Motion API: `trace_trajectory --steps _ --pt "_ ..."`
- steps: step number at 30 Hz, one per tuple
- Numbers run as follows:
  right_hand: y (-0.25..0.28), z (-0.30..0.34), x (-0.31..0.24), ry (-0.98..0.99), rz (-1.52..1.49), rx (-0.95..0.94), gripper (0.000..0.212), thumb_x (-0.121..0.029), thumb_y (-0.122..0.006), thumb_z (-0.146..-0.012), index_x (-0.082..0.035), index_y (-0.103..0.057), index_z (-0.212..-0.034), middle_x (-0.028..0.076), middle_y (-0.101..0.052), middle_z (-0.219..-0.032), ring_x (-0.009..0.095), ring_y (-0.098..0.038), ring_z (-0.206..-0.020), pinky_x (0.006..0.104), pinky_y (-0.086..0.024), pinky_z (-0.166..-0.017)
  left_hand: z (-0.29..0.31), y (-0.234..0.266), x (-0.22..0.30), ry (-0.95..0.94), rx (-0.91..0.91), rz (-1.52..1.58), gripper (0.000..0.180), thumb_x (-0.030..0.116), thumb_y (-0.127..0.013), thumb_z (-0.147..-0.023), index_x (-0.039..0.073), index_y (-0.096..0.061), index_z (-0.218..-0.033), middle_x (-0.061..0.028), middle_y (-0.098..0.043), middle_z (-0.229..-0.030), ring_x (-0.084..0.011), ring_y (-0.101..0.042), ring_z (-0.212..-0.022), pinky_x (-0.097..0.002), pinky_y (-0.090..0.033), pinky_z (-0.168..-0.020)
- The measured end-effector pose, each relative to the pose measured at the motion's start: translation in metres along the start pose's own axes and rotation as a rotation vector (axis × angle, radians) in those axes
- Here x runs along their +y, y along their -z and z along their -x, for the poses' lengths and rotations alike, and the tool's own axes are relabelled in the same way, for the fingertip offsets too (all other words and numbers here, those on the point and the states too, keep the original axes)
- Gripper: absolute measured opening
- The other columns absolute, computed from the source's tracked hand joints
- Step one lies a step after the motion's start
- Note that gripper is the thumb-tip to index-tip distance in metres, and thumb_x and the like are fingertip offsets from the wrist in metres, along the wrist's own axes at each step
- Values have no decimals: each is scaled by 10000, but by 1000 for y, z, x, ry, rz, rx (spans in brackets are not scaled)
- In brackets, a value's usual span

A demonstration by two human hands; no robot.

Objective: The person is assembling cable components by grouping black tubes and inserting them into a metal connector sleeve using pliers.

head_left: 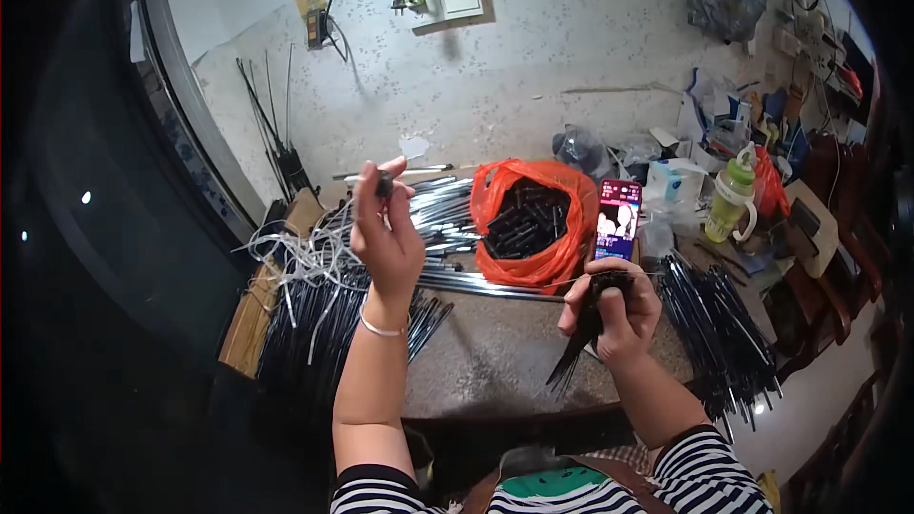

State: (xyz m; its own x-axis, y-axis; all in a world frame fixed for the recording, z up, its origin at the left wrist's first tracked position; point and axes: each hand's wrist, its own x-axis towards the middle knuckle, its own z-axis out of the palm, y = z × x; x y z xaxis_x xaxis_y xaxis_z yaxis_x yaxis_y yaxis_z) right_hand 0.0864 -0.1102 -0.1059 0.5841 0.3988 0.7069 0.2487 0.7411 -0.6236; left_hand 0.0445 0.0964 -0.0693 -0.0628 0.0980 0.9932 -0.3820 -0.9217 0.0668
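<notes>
My left hand (388, 240) is raised over the left part of the table. Its fingers pinch a short dark cylindrical piece (385, 184), seen nearly end-on. In front of me on the right, my right hand (624, 324) is closed around a bundle of thin black rods (574, 354), whose loose ends point down to the left. A thin wire-like strand sticks out to either side of this fist. Between the hands and farther back, a red-orange plastic bag (495, 192) stands open, filled with short black tubes (528, 219).
Black rods (319, 333) lie piled at left beneath tangled white strips (305, 262); another rod pile (719, 324) lies at right. Silvery rods (447, 200) run behind. A lit phone (617, 219) stands beside the bag. A green bottle (731, 195) and clutter occupy the back right.
</notes>
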Motion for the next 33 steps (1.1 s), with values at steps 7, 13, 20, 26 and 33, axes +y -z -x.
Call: trace_trajectory --steps 7,13,20,26,33 --pt "-9 19 -9 -59 -24 6 338 -259 -389 -805 36 -394 -970 101 -505 -636 119 -462 -418 189 -383 -380 -4 17 100 563 -60 945 333 151 -411 -797 48 -348 -1107 -77 -460 -809 -34 -341 -475 -122 -247 -337" --pt "-28 33 -43 -116 82 -54 441 -319 -341 -814 48 -354 -1058 67 -469 -570 85 -429 -388 166 -354 -363 21 23 145 866 -50 1121 393 148 -462 -765 42 -344 -1125 -76 -470 -771 -70 -385 -566 -157 -311 -421" --pt "-39 48 -49 -253 245 -25 333 -197 -370 -820 39 -410 -1052 -1 -507 -651 8 -400 -426 120 -309 -391 54 20 169 990 24 1075 312 49 -535 -702 25 -424 -993 -73 -514 -835 -90 -479 -621 -170 -387 -502" --pt "-37 48 -35 -121 260 -6 294 -158 -398 -802 28 -443 -1026 39 -545 -749 5 -411 -473 140 -334 -424 62 22 173 1057 95 1120 334 43 -552 -689 -3 -422 -993 -80 -518 -851 -129 -506 -762 -222 -409 -683" --pt "-37 48 -43 -153 255 -35 292 -159 -387 -809 69 -450 -981 136 -480 -1013 79 -464 -779 200 -367 -678 59 18 176 1022 99 1081 300 37 -539 -700 -12 -426 -974 -83 -511 -863 -126 -498 -764 -232 -399 -702"
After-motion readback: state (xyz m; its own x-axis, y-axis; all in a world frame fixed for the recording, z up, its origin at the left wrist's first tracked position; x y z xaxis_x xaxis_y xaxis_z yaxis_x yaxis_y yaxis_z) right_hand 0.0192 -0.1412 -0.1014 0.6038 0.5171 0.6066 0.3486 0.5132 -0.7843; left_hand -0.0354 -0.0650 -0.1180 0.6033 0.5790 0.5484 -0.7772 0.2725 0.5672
